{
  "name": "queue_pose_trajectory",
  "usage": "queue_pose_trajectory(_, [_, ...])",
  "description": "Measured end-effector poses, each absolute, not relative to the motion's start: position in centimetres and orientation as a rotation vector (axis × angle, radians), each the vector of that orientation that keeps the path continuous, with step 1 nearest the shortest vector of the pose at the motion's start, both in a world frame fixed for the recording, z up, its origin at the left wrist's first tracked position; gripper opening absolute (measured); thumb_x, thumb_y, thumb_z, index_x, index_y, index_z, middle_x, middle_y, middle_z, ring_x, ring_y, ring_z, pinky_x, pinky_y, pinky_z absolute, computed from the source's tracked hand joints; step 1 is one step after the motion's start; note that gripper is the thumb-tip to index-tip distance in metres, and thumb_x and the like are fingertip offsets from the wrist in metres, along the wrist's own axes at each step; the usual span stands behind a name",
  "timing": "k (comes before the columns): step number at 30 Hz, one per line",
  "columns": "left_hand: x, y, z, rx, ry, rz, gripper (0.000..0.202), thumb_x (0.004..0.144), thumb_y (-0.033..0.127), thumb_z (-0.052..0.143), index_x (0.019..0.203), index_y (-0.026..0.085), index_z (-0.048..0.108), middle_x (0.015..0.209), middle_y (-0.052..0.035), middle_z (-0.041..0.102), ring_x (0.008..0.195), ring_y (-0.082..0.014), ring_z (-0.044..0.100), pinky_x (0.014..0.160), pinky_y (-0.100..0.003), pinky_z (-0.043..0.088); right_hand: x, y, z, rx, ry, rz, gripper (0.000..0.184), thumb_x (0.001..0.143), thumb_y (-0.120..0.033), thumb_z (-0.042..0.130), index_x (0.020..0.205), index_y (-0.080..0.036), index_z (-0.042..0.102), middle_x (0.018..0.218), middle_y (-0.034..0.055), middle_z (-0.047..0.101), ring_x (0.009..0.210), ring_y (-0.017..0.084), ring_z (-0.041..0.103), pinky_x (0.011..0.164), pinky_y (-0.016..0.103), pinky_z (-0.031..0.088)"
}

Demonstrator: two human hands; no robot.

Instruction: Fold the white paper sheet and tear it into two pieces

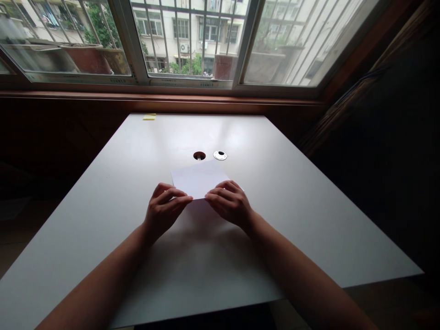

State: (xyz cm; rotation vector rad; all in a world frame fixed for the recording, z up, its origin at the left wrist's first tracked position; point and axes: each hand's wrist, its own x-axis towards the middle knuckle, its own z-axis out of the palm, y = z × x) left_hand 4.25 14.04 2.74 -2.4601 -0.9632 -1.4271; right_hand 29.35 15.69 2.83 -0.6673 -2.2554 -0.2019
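A white sheet of paper (200, 179) is held over the middle of the desk, its near edge raised off the surface. My left hand (167, 206) pinches that edge on the left, thumb and fingertips pressed together. On the right, my right hand (232, 201) grips the same edge with closed fingers, and part of the paper's right side is hidden behind it. Only a short stretch of the near edge shows between my fingertips. Whether the sheet is folded I cannot tell.
The white desk (309, 215) narrows toward the window (190, 41). Past the paper are a round cable hole (199, 156) and its loose-looking cover (220, 156). A yellow sticky note (149, 117) lies at the far left edge. A dark curtain (364, 91) hangs at the right.
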Motion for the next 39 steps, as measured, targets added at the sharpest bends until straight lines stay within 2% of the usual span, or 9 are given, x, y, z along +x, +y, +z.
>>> queue_pose_trajectory(8, [3.8,14.3,2.5,-2.43,-1.004,-1.432,0.021,0.083,0.016,0.076,0.098,0.03,0.072,0.089,0.0007,0.071,0.085,-0.0183,0.056,0.075,-0.034,0.051,30.2,16.0,2.7,-0.695,-2.254,-0.224,0.009,0.091,-0.017,0.063,0.098,-0.023,0.065,0.089,0.0012,0.072,0.085,0.017,0.059,0.078,0.035,0.043])
queue_pose_trajectory(15, [3.9,14.2,2.7,-2.458,-0.952,-1.141,0.025,0.081,0.02,0.077,0.102,0.03,0.07,0.093,0.0009,0.072,0.089,-0.0211,0.057,0.088,-0.042,0.05,29.2,15.8,2.6,-0.681,-2.308,-0.271,0.009,0.093,-0.017,0.061,0.098,-0.023,0.066,0.09,0.0019,0.071,0.088,0.018,0.058,0.08,0.035,0.043])
queue_pose_trajectory(20, [4.4,13.8,3.4,-2.469,-0.928,-1.057,0.026,0.084,0.016,0.073,0.105,0.031,0.069,0.092,0.0013,0.072,0.088,-0.0206,0.058,0.094,-0.044,0.048,28.5,15.7,2.2,-0.686,-2.337,-0.291,0.009,0.093,-0.018,0.06,0.098,-0.023,0.066,0.09,0.0018,0.07,0.088,0.018,0.057,0.08,0.035,0.043])
queue_pose_trajectory(34, [3.1,14.7,3.0,-2.364,-0.966,-1.103,0.027,0.081,0.016,0.076,0.103,0.031,0.07,0.089,0.0021,0.073,0.087,-0.021,0.058,0.09,-0.043,0.05,30.2,16.4,2.0,-0.784,-2.292,-0.266,0.006,0.092,-0.018,0.062,0.094,-0.022,0.065,0.088,0.0017,0.07,0.087,0.018,0.057,0.079,0.035,0.042])
queue_pose_trajectory(39, [2.8,15.0,2.8,-2.361,-1.001,-1.091,0.019,0.084,0.017,0.073,0.099,0.029,0.071,0.088,0.0002,0.072,0.087,-0.022,0.058,0.087,-0.043,0.05,30.4,16.5,1.9,-0.781,-2.285,-0.28,0.006,0.092,-0.018,0.062,0.093,-0.022,0.066,0.087,0.0017,0.069,0.086,0.018,0.057,0.077,0.035,0.042])
